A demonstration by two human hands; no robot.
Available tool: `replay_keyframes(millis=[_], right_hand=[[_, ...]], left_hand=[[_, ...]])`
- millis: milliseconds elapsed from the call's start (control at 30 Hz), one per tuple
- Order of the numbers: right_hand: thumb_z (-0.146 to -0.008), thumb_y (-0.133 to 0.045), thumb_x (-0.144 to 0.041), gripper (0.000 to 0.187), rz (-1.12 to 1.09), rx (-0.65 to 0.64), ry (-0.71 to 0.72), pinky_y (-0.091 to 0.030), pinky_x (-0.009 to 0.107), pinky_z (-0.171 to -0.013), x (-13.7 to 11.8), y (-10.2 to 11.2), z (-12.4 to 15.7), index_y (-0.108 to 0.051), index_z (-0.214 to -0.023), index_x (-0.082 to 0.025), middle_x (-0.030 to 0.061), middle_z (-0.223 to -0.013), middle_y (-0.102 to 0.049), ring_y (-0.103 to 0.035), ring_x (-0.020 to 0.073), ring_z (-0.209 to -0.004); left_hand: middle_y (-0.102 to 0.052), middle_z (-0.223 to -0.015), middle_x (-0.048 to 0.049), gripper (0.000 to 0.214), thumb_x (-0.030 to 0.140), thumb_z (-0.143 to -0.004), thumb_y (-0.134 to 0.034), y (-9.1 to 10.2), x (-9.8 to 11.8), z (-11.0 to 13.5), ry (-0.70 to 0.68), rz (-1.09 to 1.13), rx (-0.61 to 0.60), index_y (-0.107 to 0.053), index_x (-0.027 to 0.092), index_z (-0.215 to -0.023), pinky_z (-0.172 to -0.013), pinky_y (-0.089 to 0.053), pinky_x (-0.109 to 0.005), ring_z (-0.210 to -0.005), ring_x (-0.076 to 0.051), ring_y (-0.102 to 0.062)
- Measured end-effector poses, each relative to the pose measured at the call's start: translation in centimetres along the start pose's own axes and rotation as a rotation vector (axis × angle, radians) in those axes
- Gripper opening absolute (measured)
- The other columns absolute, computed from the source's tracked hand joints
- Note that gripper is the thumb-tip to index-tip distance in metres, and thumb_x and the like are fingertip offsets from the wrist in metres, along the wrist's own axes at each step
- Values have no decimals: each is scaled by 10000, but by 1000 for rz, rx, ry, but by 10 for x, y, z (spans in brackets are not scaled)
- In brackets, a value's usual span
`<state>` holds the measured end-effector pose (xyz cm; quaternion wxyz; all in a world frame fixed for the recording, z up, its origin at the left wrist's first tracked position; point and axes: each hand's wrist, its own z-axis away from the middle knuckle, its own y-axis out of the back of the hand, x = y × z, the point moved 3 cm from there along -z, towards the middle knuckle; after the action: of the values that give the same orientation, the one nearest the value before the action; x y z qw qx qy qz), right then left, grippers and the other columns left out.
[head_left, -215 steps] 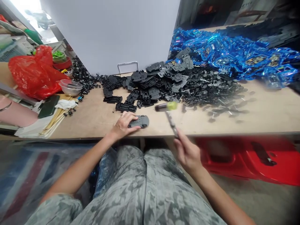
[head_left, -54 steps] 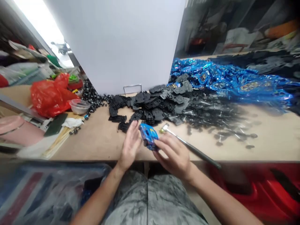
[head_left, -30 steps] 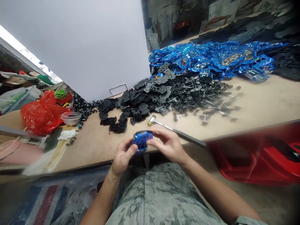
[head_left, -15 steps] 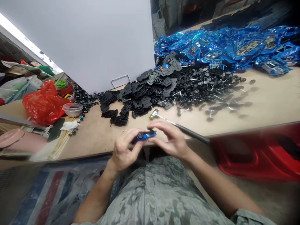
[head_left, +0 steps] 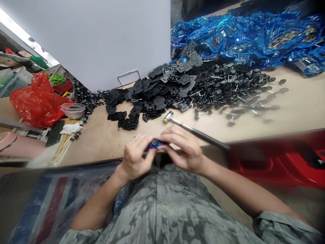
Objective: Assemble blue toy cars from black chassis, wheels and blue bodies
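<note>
Between both hands, just above the table's front edge, is a small blue toy car with one black wheel showing. My left hand is closed on its left end, thumb below and fingers over the top. My right hand pinches the right end between thumb and fingers. Much of the car is hidden by the fingers. Just beyond my right hand a hammer lies on the table, its metal and yellowish head pointing left and its dark handle reaching the front edge.
Black plastic chassis plates are heaped behind the hands, beside piled wheels on axles. Blue shiny car bodies fill the back right. At left are a red plastic bag, a clear tub and wooden sticks. A white panel stands behind.
My right hand has moved in to the left and closed on the car's right end, covering more of it. The view has shifted slightly.
</note>
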<state>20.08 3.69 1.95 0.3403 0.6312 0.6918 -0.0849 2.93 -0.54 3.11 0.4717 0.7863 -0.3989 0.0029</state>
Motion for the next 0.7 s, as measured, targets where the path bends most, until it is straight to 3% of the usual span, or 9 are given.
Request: replay_keyframes(millis=[100, 267, 467, 633, 700], right_hand=[[-955, -662, -179, 177, -41, 40, -39, -591, 379, -797, 2, -1, -1, -717, -1122, -191, 86, -935, -728, -687, 216, -867], [-939, -722, -304, 301, -275, 75, -272, -623, 371, -855, 18, 2, 2, -694, -1224, -213, 101, -1081, -725, -714, 221, -988], [-916, -746, -285, 167, -200, 94, -269, -615, 395, -834, 22, -2, 8, -752, -1059, -199, 93, -974, -761, -722, 231, -921], [-866, -796, -255, 128, -98, 322, -284, -602, 358, -741, 18, -17, 10, -740, -972, -208, 64, -883, -738, -695, 208, -821], [-895, -765, -258, 85, -133, 299, -299, -590, 318, -687, 18, -24, 9, -734, -951, -202, 50, -849, -727, -682, 184, -767]], left_hand=[[-729, -986, -92, 224, 146, -918, -629, -1, -5, 2, 90, 110, 13, -656, 174, -1139, -833, -560, -330, -903, -218, -687], [-707, -1037, -67, 211, 303, -973, -645, -2, -24, 9, 468, 520, 134, -667, 185, -1146, -842, -548, -265, -951, -189, -680], [-670, -1016, -72, 212, 345, -947, -690, -10, -28, 10, 458, 621, 154, -699, 171, -1066, -885, -525, -277, -975, -193, -643], [-619, -1366, -130, 515, 392, -969, -657, -30, -29, 18, 581, 622, 256, -535, 213, -1436, -1083, -469, -356, -1280, -250, -585], [-627, -1359, -130, 529, 448, -1004, -582, -38, -32, 19, 657, 712, 267, -503, 212, -1471, -1064, -483, -351, -1258, -240, -602]])
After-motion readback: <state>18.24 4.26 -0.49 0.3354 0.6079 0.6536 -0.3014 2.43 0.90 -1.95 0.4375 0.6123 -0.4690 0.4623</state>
